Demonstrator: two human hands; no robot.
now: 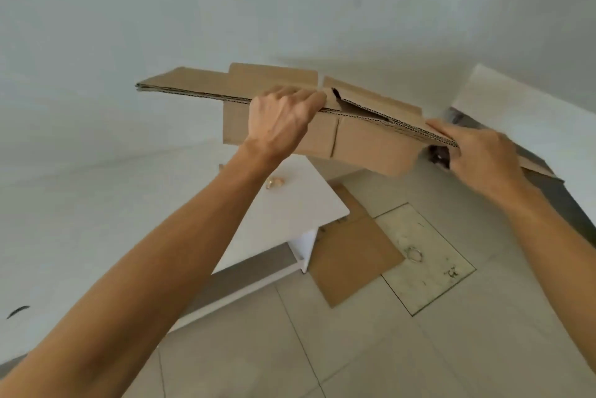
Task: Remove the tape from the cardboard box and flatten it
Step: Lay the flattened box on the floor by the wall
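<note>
Cardboard box (364, 139) was held in mid-air at centre frame, collapsed nearly flat, well clear of the floor and of the white table (300, 204) below it. Open room all round: bare pale wall behind across the upper frame, tiled floor (387, 349) free at lower right. Long axis ran from upper left toward the right edge, dipping slightly rightward; corrugated edge faced the camera, one flap hanging down beneath. A small gap showed between layers near the middle, so not fully pressed.

Left hand (280, 122) was closed over the near edge at mid-length, fingers curled on top. Right hand (477, 152) gripped the right end, thumb lying along the top edge, fingers under and out of sight.

A second flat cardboard sheet (351, 262) lay on the floor beside the table leg, touching a marked floor panel (429, 265). A small crumpled clear scrap (274, 183), possibly tape, sat on the table top, near its far edge
</note>
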